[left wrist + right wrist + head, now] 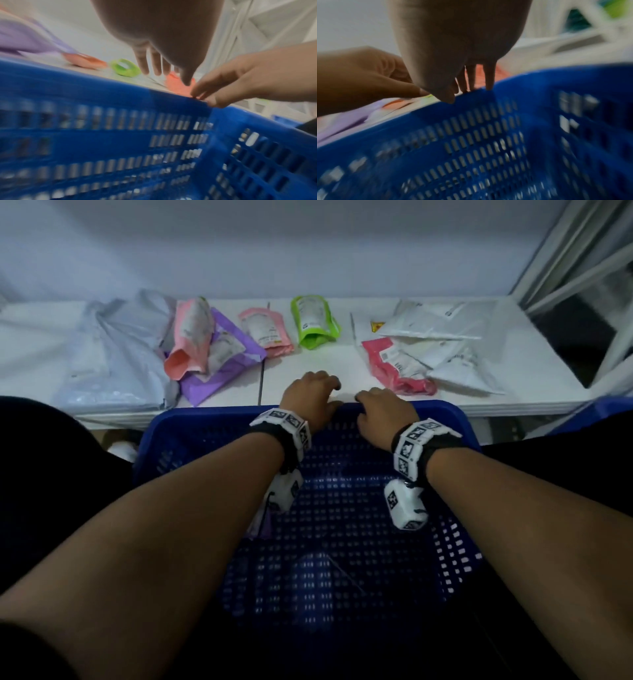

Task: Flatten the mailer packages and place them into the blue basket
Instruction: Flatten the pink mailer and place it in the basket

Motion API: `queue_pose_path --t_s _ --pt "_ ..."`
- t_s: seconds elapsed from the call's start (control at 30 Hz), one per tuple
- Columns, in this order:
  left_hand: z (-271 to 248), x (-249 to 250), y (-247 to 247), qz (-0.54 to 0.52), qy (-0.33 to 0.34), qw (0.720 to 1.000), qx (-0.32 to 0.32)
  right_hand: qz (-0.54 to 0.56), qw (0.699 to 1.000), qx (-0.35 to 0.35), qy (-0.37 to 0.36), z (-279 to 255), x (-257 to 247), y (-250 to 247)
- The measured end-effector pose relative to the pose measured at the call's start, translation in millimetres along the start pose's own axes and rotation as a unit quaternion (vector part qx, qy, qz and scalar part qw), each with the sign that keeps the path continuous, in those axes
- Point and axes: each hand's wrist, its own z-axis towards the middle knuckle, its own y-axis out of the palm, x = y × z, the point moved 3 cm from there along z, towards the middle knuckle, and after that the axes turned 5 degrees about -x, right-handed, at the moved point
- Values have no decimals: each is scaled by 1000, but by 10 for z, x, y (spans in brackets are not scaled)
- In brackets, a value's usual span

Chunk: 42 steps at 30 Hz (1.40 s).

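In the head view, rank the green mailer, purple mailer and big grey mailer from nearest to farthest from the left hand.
From the left hand:
1. Green mailer, straight beyond the hand, mid-table.
2. Purple mailer, to the hand's left, under a pink one.
3. Grey mailer, far left of the table.
The first two are fairly close; grey is plainly farthest.

1. The basket (191, 436) is showing smooth, hard blue plastic, perforated with slots.
2. The mailers (219, 347) are looking like thin, crinkled plastic film, slightly glossy.
3. The green pouch (313, 320) is shining glossily.
4. The desk (308, 364) is appearing smooth, matt white.
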Motion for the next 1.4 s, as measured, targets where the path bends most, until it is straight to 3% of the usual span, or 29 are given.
queue_pose_path --t_s 0.1,0.17,0.3,0.5,0.7,0.77,0.8,0.83,0.9,0.97,1.03,1.13,1.4 --pt "202 289 175 -71 18 996 -56 39 997 -42 53 -94 318 38" --pt "311 453 286 -113 11 991 -64 117 991 -14 62 -129 393 51" --pt "501 681 400 -192 -85 977 -41 174 980 36 84 -114 435 45" --pt "731 919 435 -306 -209 921 -117 173 982 18 72 -129 566 -16" --pt "892 1018 446 -400 -255 876 -90 203 975 38 87 -42 621 -40" --pt "841 1052 372 -393 -262 879 -66 199 976 42 81 -27 639 -18" --pt "841 1016 358 -432 -274 858 -48 198 976 40 80 -14 643 -6" --pt "803 1003 384 -416 -264 868 -58 197 976 36 80 5 654 17" --pt "812 923 373 -285 -220 931 -70 185 980 27 72 47 653 46" --pt "851 866 356 -269 -215 935 -81 169 983 20 64 69 653 75" --pt "855 831 340 -321 -233 915 -75 160 985 15 70 67 651 114" --pt "819 773 245 -473 -273 835 -70 131 988 17 78 49 622 158" --pt "434 193 -100 -541 -347 764 -56 142 987 22 78 -16 545 124"
